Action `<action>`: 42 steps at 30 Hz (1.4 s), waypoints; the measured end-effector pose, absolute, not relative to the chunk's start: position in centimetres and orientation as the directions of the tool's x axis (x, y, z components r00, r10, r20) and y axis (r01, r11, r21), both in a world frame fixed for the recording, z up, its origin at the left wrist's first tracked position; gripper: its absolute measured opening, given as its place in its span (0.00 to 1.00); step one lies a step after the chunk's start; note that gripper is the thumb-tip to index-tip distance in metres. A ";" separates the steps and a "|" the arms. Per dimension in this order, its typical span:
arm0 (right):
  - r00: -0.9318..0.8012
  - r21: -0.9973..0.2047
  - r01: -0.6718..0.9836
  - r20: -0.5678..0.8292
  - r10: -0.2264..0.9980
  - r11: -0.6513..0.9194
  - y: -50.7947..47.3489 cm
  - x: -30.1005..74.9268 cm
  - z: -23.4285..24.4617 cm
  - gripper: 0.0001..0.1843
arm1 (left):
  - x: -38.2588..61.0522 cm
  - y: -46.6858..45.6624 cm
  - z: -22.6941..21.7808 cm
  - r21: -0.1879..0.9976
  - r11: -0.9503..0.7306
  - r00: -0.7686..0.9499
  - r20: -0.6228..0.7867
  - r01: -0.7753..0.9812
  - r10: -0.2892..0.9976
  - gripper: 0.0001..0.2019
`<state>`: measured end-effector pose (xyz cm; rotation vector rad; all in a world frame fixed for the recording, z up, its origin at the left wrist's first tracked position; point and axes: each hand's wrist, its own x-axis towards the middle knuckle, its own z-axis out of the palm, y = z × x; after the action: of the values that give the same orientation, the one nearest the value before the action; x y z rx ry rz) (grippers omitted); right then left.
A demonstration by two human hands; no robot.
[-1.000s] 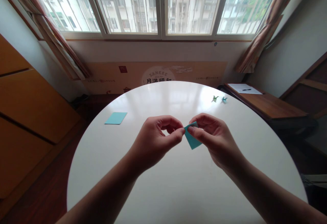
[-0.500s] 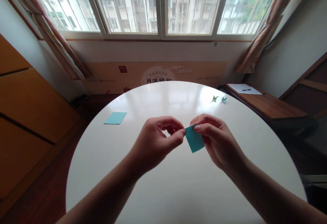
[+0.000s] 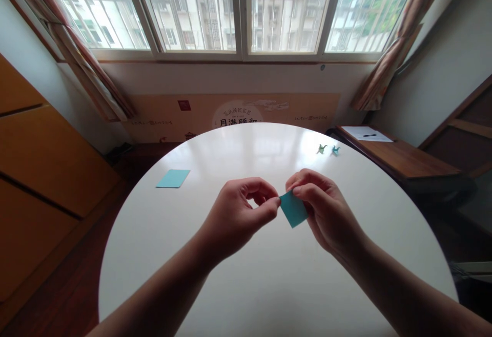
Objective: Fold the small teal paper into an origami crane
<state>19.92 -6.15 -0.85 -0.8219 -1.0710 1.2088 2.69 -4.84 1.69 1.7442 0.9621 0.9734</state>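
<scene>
A small teal square of origami paper (image 3: pixel 294 211) is held up over the white round table (image 3: pixel 246 286). My left hand (image 3: pixel 246 209) pinches its left corner between thumb and fingertips. On the upper right edge, the thumb and fingers of my right hand (image 3: pixel 326 206) are closed on the same paper, hiding part of that side. Two small folded paper cranes, a green one (image 3: pixel 322 149) and a blue one (image 3: pixel 335 150), rest on the table beyond my right hand. To the left lies a flat stack of light blue paper (image 3: pixel 172 178).
At the right, a wooden side table (image 3: pixel 418 160) bears a white sheet (image 3: pixel 367 134) with a black pen (image 3: pixel 370 135). A wooden cabinet (image 3: pixel 46 168) stands on the left. Behind the table are a printed board (image 3: pixel 154 106) and a barred window (image 3: pixel 192 9).
The teal paper has tilted slightly, its lower corner shifting a little to the right and up. Both hands keep their pinch, with small finger movements.
</scene>
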 end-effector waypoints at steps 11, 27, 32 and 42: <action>-0.032 -0.949 -0.285 0.147 0.989 0.132 -5.7 20.4 -1.5 0.08 | 2.2 -4.2 1.4 0.974 -0.196 0.350 0.145 0.115 0.926 0.04; -0.064 -0.954 0.119 0.269 0.961 0.274 -5.6 19.9 -2.1 0.04 | 2.4 -4.0 0.8 0.841 -0.415 0.372 0.283 0.347 0.884 0.07; -0.096 -0.964 0.103 0.237 0.967 0.246 -5.3 20.2 -2.1 0.06 | 2.5 -3.9 0.6 0.908 -0.327 0.346 0.228 0.263 0.910 0.07; 0.026 -0.971 0.123 0.208 0.978 0.203 -3.3 21.9 -2.5 0.07 | 0.4 -2.2 2.1 0.970 -0.235 -0.071 0.231 -0.068 0.970 0.11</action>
<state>21.86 -3.31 -2.49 -1.1571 -1.3581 0.9678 0.35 -2.22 2.14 1.2911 1.0771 1.4632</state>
